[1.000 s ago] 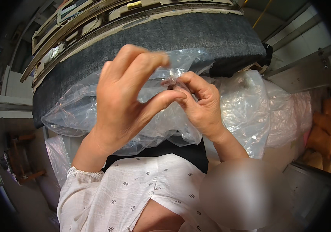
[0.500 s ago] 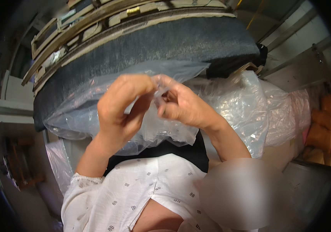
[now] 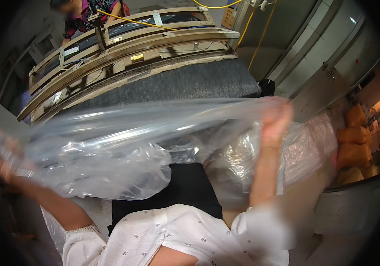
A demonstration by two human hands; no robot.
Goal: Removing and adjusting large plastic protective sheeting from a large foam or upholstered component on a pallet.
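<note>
A large clear plastic bag or sheet (image 3: 110, 133) is stretched between my two hands, above my lap. My left hand (image 3: 8, 155) is far out at the left, closed on one end of the plastic and partly covered by it. At the right, my right hand (image 3: 278, 116) grips the other end, blurred by motion. The upper edge runs taut from hand to hand, while the lower part hangs crumpled over my left side and knees. Whether the plastic is one layer or two, I cannot tell.
Ahead stands a bench with a dark grey padded top (image 3: 176, 84) and a wooden frame (image 3: 123, 48) behind it. More crumpled clear plastic (image 3: 307, 148) lies at the right, near orange bundles (image 3: 354, 139). Beyond the frame is another person (image 3: 83, 17). Yellow cords (image 3: 247, 33) hang at the back.
My hands were close together at the middle, pinching the plastic. They have moved wide apart to left and right, pulling it taut between them. The view has shifted, bringing another person into sight.
</note>
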